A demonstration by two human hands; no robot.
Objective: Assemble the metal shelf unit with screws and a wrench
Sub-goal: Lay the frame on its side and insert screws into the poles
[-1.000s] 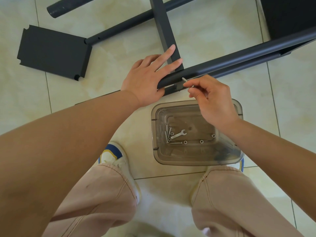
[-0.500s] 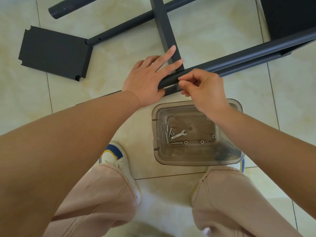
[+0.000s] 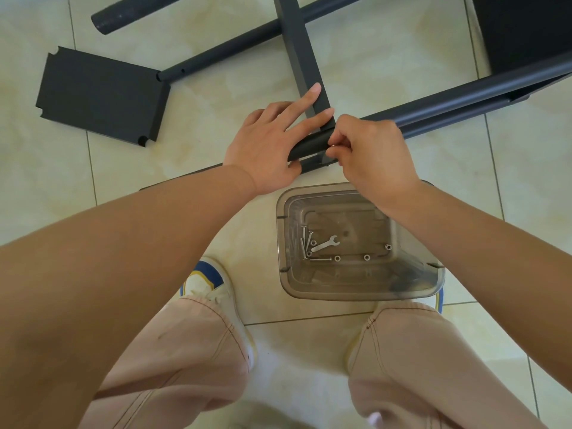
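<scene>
1. The right hand (image 3: pixel 371 156) has come down and forward in the last second: before, it was holding a small screw in the air above the tube; now its curled fingertips are pinching something small and shiny, probably that screw, right against the near end of the dark metal tube (image 3: pixel 464 97). The judgement is that the screw is just going into its hole, so turning by fingers is the present step.
2. The left hand (image 3: pixel 278 144) is staying almost in the same place, with its straight fingers pressing flat on the crossbar (image 3: pixel 294 41) where this one is meeting the tube. It is keeping the joint steady.
3. The two hands are very near to each other, nearly touching at the joint.
4. The wrench (image 3: pixel 325 244) is still lying unused in the clear plastic box (image 3: pixel 362 292), near to the person, together with spare screws (image 3: pixel 305 243) and some nuts.
5. The frame parts are looking matte and dark grey: round smooth tubes and a flat bar. A flat shelf plate (image 3: pixel 99 94) with notched corners is lying on the far left, on glossy cream floor tiles (image 3: pixel 387 41).
</scene>
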